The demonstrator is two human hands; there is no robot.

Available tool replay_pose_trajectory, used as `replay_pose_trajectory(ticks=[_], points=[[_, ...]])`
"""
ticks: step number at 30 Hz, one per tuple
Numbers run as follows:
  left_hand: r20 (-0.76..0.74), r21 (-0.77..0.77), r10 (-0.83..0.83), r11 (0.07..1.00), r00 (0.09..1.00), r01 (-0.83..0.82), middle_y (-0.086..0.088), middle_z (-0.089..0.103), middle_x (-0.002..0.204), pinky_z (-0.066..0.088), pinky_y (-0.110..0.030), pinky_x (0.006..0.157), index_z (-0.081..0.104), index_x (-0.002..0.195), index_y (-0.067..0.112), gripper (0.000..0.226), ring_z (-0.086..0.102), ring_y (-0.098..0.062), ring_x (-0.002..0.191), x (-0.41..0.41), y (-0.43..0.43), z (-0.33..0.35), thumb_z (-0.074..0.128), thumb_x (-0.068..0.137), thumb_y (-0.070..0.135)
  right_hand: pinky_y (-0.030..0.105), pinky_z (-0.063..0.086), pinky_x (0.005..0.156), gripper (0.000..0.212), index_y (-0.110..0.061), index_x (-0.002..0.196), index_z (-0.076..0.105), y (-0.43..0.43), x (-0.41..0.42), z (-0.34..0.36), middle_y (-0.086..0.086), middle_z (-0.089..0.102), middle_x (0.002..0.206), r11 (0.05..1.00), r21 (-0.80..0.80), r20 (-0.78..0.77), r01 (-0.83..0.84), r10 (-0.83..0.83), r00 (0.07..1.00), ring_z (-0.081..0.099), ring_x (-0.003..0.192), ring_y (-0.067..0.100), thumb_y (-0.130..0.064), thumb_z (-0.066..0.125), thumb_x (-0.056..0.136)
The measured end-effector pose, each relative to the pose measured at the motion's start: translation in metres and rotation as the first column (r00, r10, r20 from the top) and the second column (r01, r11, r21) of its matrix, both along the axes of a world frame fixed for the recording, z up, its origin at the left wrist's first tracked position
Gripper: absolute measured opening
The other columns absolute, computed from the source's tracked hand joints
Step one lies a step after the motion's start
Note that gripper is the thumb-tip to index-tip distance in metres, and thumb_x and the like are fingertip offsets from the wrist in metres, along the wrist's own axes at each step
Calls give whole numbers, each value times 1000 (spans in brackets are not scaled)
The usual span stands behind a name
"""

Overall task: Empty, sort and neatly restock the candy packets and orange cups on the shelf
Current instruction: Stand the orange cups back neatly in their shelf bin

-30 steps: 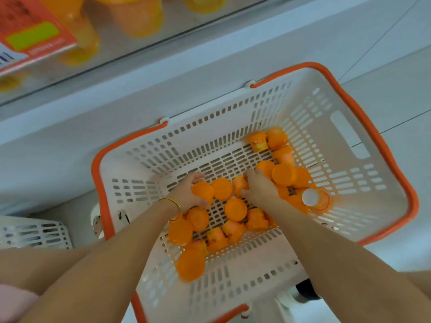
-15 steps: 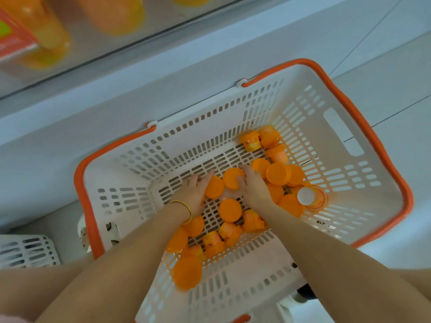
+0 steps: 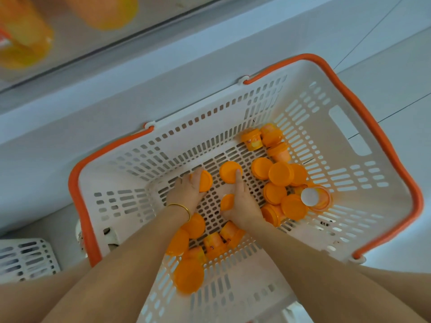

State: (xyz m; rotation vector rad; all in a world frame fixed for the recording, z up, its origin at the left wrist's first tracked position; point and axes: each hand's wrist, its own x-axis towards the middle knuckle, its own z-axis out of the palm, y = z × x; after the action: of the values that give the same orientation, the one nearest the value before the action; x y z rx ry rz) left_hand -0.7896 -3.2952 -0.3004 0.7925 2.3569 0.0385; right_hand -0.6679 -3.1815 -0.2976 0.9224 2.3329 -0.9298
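Left hand (image 3: 186, 193) fingers clasp orange cup (image 3: 205, 181). Right hand (image 3: 243, 206) fingers grasp second cup (image 3: 227, 202). Both inside white basket (image 3: 394, 173).

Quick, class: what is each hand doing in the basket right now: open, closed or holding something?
Left hand: grips an orange cup.
Right hand: holds another cup, forefinger on a third cup.

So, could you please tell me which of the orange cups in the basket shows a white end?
The cup by the basket's right wall; no other shows any white.
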Motion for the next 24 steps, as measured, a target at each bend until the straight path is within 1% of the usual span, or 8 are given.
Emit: replay_pose_trajectory(ticks=[3,6,9,12,14,17,20,24], points=[[-14,21,75,997,997,-74,-12,42,129,47,-44,86,10,145,29,70,42,-30,118,-6,-11,4,52,91,42,45,45,89,109,-26,148,-21,10,-8,1,11,44,138,1000,5,-59,9,-8,998,39,126,37,-9,65,82],[-23,26,112,993,993,-111,-12,43,128,47,-43,85,10,145,29,70,43,-30,116,-7,-16,8,52,91,42,46,39,100,101,-21,150,-17,14,-18,6,9,28,151,996,85,-21,20,-18,1000,27,135,38,-8,60,86],[-24,28,126,992,992,-125,-12,42,128,46,-43,85,10,145,29,69,44,-30,116,-7,-19,13,52,91,43,46,41,97,98,-19,150,-18,12,-30,8,8,16,156,986,159,-7,47,-47,999,28,135,37,-19,59,89],[0,51,144,988,990,-144,-13,42,128,46,-43,88,11,144,30,69,45,-31,117,-9,-21,19,53,91,41,47,43,96,103,-21,150,-16,16,-44,4,7,10,157,982,187,-7,12,-11,1000,26,137,36,-47,61,86],[12,76,160,984,987,-161,-13,41,130,47,-44,89,12,144,30,69,46,-31,117,-9,-24,24,55,90,40,43,47,87,100,-20,151,-12,20,-54,-1,9,18,154,959,283,3,-20,20,1000,33,132,35,-60,53,86],[43,137,178,974,983,-183,-11,36,136,46,-44,92,13,143,31,68,46,-31,119,-10,-27,38,56,91,36,39,50,79,85,-17,151,5,21,-61,-11,12,31,145,928,372,-34,-37,53,998,41,125,35,-58,47,90],[64,164,205,963,977,-213,-10,36,138,45,-43,92,15,142,30,66,49,-30,117,-13,-27,54,57,90,33,43,48,85,75,-14,147,16,19,-58,-12,13,32,144,969,247,-100,27,-2,995,40,127,35,-53,49,92],[92,195,214,954,973,-228,-12,36,139,44,-41,92,16,141,29,67,51,-30,115,-14,-25,79,59,90,30,47,41,100,72,-15,146,17,11,-48,8,12,32,145,969,-143,-218,204,-231,948,43,126,32,-44,56,92]])
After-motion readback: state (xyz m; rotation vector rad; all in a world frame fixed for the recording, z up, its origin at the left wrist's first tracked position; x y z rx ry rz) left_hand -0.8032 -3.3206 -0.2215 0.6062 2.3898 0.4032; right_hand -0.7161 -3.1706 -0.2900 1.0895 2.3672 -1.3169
